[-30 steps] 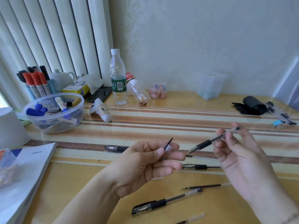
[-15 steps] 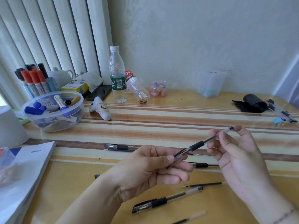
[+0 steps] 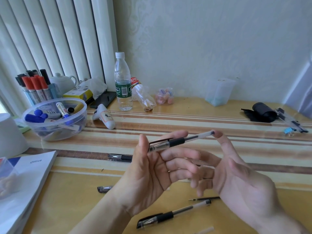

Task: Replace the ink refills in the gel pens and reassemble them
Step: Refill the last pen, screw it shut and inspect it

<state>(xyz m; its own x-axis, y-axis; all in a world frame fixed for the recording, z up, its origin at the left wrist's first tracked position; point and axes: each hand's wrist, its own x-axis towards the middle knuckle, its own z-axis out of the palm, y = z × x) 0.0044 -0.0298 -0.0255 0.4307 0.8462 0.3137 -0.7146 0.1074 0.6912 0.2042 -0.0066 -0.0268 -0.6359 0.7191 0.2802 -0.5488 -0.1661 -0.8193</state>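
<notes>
A clear gel pen point(image 3: 180, 141) with a black grip and its cap on lies level between my two hands above the table. My left hand point(image 3: 152, 174) holds the capped end between thumb and fingers. My right hand point(image 3: 239, 179) presses its raised index fingertip against the pen's rear end. On the table lie a capped gel pen point(image 3: 172, 215), a loose black refill point(image 3: 206, 198), another pen point(image 3: 120, 157) behind my left hand, a loose cap point(image 3: 104, 189) and a pale refill end point(image 3: 205, 231) at the bottom edge.
A clear bowl of markers point(image 3: 54, 119) and a marker holder point(image 3: 36, 88) stand at the left. A water bottle point(image 3: 123, 83), a white book point(image 3: 25, 179), a black roll point(image 3: 263, 112) and a clear tub point(image 3: 219, 92) sit around the striped table.
The cap in my left hand has gone onto the pen's tip. The pen has turned level, and my right hand has shifted from gripping the barrel to pushing on its rear end.
</notes>
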